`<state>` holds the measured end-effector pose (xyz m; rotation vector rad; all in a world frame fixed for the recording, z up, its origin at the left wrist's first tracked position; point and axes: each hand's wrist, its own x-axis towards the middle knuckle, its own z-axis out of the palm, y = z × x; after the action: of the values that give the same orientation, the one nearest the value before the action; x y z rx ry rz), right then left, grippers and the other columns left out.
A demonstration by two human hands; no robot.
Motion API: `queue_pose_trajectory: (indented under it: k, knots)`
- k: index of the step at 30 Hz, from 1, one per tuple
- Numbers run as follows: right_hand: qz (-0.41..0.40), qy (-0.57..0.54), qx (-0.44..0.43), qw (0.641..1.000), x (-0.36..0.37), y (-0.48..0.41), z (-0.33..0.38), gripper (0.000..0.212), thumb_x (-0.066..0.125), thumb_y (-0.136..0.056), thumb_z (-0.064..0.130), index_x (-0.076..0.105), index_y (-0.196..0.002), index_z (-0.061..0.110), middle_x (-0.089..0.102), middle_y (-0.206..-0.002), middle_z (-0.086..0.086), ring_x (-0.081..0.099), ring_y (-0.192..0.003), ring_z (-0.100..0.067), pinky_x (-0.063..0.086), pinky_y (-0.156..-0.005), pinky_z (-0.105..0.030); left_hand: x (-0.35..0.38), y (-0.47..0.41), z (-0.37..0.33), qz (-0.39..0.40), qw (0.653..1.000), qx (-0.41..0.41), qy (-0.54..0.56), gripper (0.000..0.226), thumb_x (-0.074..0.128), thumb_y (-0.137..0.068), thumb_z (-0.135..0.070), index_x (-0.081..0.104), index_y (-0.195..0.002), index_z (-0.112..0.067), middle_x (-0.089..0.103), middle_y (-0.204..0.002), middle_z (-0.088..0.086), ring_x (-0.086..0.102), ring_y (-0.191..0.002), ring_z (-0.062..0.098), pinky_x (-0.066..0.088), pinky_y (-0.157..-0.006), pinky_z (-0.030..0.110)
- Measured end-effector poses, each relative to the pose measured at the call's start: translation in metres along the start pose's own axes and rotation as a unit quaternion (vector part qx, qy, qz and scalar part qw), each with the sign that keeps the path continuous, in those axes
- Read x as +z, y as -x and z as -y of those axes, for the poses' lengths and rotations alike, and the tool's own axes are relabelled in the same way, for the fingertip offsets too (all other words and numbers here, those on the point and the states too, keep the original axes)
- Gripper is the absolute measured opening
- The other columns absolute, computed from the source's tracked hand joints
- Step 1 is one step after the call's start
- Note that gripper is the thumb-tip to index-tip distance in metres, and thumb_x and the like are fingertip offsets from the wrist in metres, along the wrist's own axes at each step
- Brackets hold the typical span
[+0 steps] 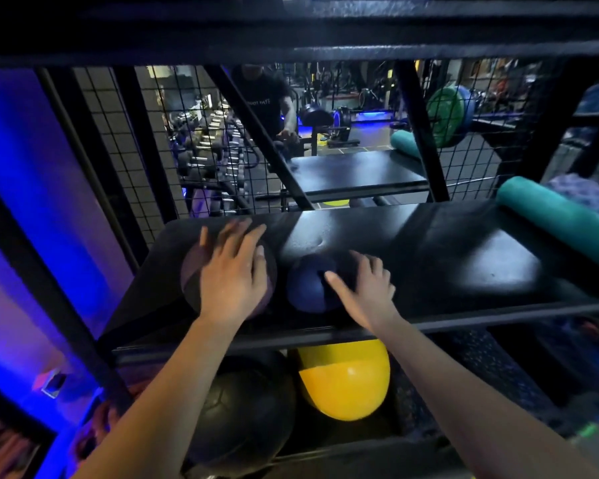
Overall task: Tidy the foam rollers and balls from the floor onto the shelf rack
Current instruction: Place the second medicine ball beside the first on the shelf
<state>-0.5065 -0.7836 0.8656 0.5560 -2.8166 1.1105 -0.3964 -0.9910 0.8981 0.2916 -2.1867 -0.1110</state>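
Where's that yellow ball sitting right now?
The yellow ball sits on the lower level of the rack, under the black shelf, right beside a black ball and below the right hand.

Dim gym behind black wire mesh (159,133): blue-lit wall (25,160) left, dumbbell rack (208,146) far left, green weight plate (445,112) far right, dark speckled floor (478,368) near right.
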Motion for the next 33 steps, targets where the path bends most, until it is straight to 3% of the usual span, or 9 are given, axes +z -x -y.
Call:
queue_pose_trajectory:
  k: [3,8,11,15,17,20,24,27,33]
  knots:
    - [-0.022,0.021,-0.045,0.999,-0.007,0.006,-0.002,0.05,0.055,-0.099,0.05,0.052,-0.142,0.025,0.045,-0.143,-0.009,0.041,-0.131,-0.037,0.031,-0.109,-0.05,-0.021,0.004,0.018,-0.037,0.998,-0.033,0.034,0.04,0.053,-0.095,-0.028,0.062,-0.134,-0.019,0.065,-0.134,0.005,0.056,-0.127,0.026,0.027,-0.122,0.05]
    - [0.054,0.102,-0.159,0.98,-0.005,0.01,0.035,0.047,0.054,-0.1,0.044,0.052,-0.143,0.025,0.049,-0.142,-0.005,0.042,-0.133,-0.032,0.032,-0.11,-0.045,-0.027,0.022,0.057,0.164,0.972,-0.155,0.068,0.056,0.04,-0.102,-0.057,0.038,-0.154,-0.039,0.031,-0.165,-0.012,0.024,-0.154,0.017,0.023,-0.125,0.039]
    - [0.095,0.086,-0.177,0.976,-0.003,0.012,0.058,0.045,0.054,-0.101,0.041,0.051,-0.143,0.024,0.05,-0.146,-0.004,0.042,-0.136,-0.03,0.032,-0.112,-0.042,-0.038,0.03,0.068,0.159,0.959,-0.228,0.062,0.052,0.043,-0.104,-0.05,0.035,-0.154,-0.042,0.031,-0.164,-0.015,0.035,-0.149,0.017,0.034,-0.119,0.04]
    - [0.126,0.086,-0.197,0.968,0.005,0.008,0.071,0.042,0.053,-0.102,0.036,0.053,-0.141,0.021,0.053,-0.145,-0.006,0.044,-0.136,-0.029,0.034,-0.112,-0.04,-0.06,0.028,0.086,0.15,0.933,-0.325,-0.025,0.046,0.04,-0.104,-0.033,0.045,-0.148,-0.022,0.051,-0.152,0.011,0.054,-0.132,0.036,0.046,-0.105,0.051]
    - [0.134,0.071,-0.212,0.965,0.015,0.006,0.074,0.041,0.054,-0.102,0.033,0.054,-0.14,0.019,0.056,-0.142,-0.007,0.045,-0.135,-0.028,0.037,-0.111,-0.039,-0.069,0.03,0.086,0.094,0.943,-0.317,-0.042,0.045,0.046,-0.103,-0.025,0.048,-0.147,-0.019,0.053,-0.151,0.01,0.056,-0.131,0.035,0.049,-0.102,0.048]
    - [0.149,0.052,-0.209,0.965,0.027,0.006,0.079,0.04,0.054,-0.101,0.031,0.055,-0.139,0.017,0.056,-0.141,-0.007,0.045,-0.135,-0.029,0.038,-0.109,-0.04,-0.076,0.031,0.077,0.084,0.946,-0.313,0.009,0.067,0.049,-0.097,-0.047,0.029,-0.159,-0.032,0.06,-0.141,0.01,0.059,-0.125,0.032,0.05,-0.092,0.042]
    - [0.159,0.071,-0.195,0.965,0.033,0.006,0.084,0.043,0.054,-0.101,0.033,0.053,-0.141,0.017,0.055,-0.142,-0.009,0.043,-0.136,-0.03,0.038,-0.108,-0.041,-0.066,0.038,0.094,0.222,0.91,-0.34,-0.082,0.085,0.049,-0.087,-0.077,0.014,-0.159,-0.048,0.003,-0.169,0.02,0.009,-0.151,0.053,0.023,-0.122,0.058]
    - [0.148,0.14,-0.18,0.962,0.035,-0.005,0.086,0.052,0.055,-0.098,0.041,0.048,-0.145,0.019,0.05,-0.146,-0.011,0.04,-0.138,-0.033,0.036,-0.111,-0.043,-0.065,0.039,0.103,0.213,0.914,-0.315,-0.14,0.106,0.056,-0.079,-0.082,0.01,-0.162,-0.036,0.004,-0.162,0.037,0.01,-0.146,0.062,0.024,-0.12,0.062]
    - [0.182,0.233,-0.003,0.955,0.036,-0.031,0.072,0.113,0.08,-0.069,0.069,0.022,-0.157,0.029,0.02,-0.162,-0.014,0.026,-0.143,-0.049,0.029,-0.112,-0.066,-0.048,0.061,0.117,0.186,0.964,-0.122,-0.148,0.098,0.066,-0.079,-0.07,0.03,-0.158,-0.026,0.009,-0.162,0.036,0.008,-0.151,0.055,0.026,-0.114,0.071]
